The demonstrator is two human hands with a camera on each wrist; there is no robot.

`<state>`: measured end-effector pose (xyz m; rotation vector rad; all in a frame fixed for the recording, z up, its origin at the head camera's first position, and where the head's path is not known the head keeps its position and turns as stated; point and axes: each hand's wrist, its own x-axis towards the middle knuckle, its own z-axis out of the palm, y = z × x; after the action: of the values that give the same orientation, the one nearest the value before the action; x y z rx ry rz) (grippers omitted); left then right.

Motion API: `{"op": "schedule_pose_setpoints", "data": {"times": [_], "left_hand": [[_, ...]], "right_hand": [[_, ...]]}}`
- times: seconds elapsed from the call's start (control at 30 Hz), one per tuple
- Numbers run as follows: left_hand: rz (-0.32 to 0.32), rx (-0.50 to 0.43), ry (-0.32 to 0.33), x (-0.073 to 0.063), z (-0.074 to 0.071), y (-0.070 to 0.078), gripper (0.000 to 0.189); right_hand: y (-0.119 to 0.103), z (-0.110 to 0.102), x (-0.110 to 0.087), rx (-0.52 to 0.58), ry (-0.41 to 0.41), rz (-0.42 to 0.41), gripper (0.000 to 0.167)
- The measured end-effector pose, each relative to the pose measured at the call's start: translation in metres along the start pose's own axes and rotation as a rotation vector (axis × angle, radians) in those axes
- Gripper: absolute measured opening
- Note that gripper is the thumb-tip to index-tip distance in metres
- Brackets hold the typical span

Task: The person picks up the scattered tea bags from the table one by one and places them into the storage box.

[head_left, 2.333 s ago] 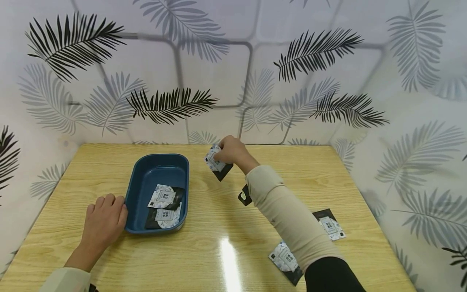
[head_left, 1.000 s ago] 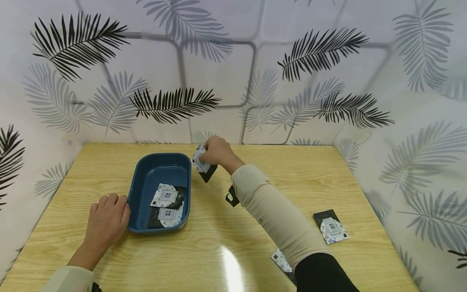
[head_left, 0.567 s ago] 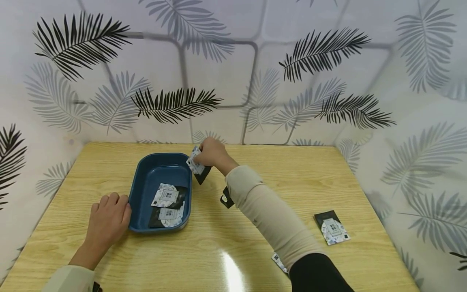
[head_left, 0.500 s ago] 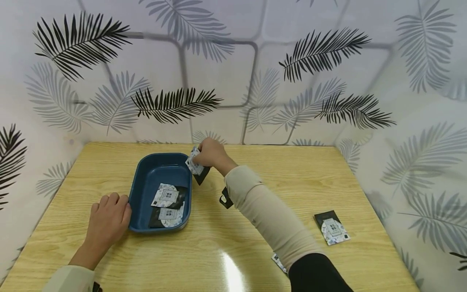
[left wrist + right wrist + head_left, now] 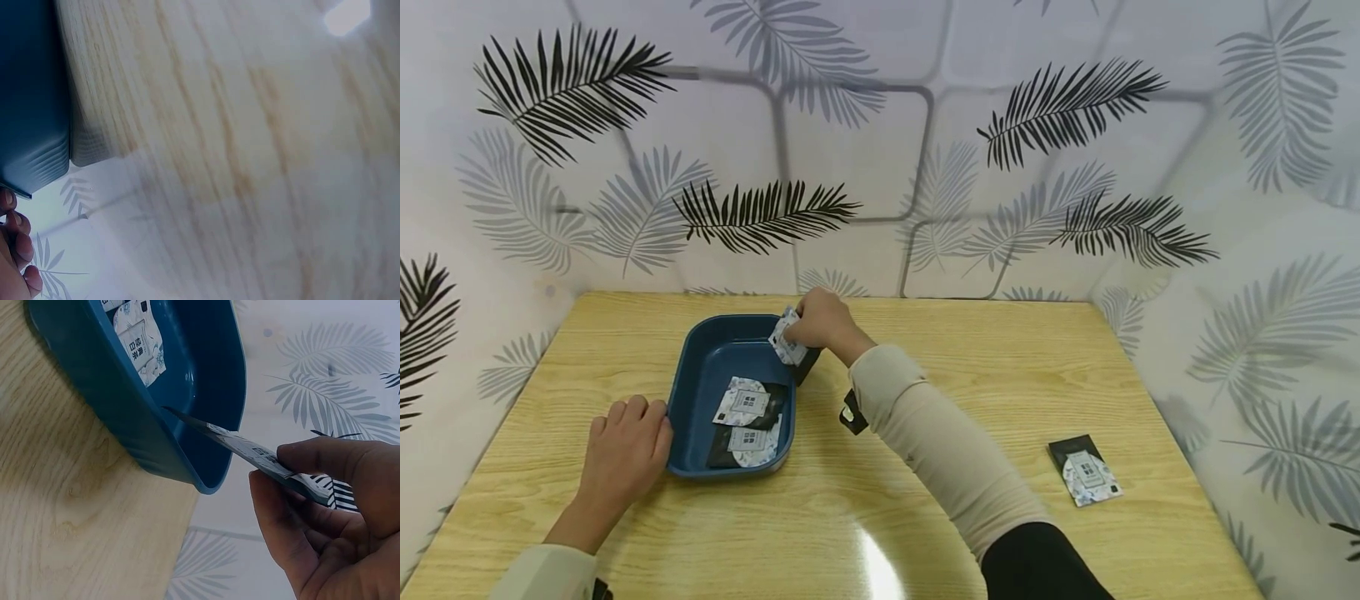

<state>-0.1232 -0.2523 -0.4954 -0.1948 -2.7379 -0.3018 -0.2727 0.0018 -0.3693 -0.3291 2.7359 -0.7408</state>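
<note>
My right hand pinches a flat black sachet with a white floral print at the back right rim of a blue tub. In the right wrist view the sachet lies between thumb and fingers, its far end reaching over the tub's rim. Two similar sachets overlap inside the tub, the upper one partly covering the lower one. At the tub's left side, my left hand holds the rim with curled fingers. Only those fingertips show in the left wrist view.
Another sachet lies on the wooden table at the right. A small black device shows beside the right cuff. A leaf-patterned backdrop stands behind the table.
My right hand has moved left with the sachet, from beside the tub to over its rim. A sachet at the front right has become hidden behind the right sleeve. The left hand stays at the tub.
</note>
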Motion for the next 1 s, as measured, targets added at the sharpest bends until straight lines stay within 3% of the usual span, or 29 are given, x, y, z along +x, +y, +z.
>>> {"op": "schedule_pose_setpoints", "data": {"times": [0.33,0.73,1.0], "left_hand": [[-0.004,0.005,-0.011,0.0,0.0,0.0,0.013],[-0.002,-0.002,-0.008,0.0,0.001,0.0,0.014],[0.001,-0.001,-0.01,0.001,0.001,0.0,0.015]], "right_hand": [[-0.008,0.017,0.005,-0.012,-0.017,-0.016,0.046],[-0.018,0.034,0.003,0.066,-0.016,-0.002,0.052],[-0.023,0.042,0.005,0.037,-0.021,-0.003,0.052]]}}
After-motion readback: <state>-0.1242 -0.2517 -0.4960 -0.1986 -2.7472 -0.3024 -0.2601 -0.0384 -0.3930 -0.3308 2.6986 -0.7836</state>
